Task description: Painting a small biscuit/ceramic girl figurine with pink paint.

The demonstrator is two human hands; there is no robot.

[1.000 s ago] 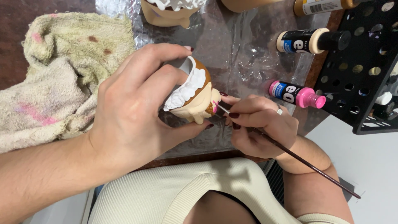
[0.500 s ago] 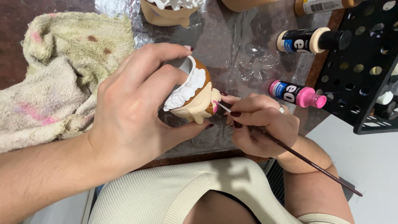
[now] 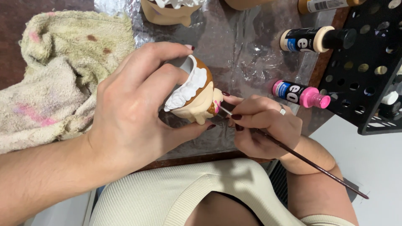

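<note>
My left hand (image 3: 134, 109) grips a small tan ceramic figurine (image 3: 196, 94) with white frosting-like trim and a pink mark, holding it tilted above the foil-covered work surface (image 3: 247, 54). My right hand (image 3: 264, 125) pinches a thin dark paintbrush (image 3: 301, 158); its tip touches the pink spot on the figurine's front. The brush handle runs down to the right past my wrist.
A stained cloth rag (image 3: 54, 71) lies at the left. A pink paint bottle (image 3: 299, 94) and a black-capped bottle (image 3: 314, 39) lie at the right beside a black perforated rack (image 3: 368, 71). Another tan ceramic piece (image 3: 167, 10) sits at the top edge.
The figurine has turned slightly in my left hand, and the brush tip has shifted a little on the pink spot. Both hands stay in place.
</note>
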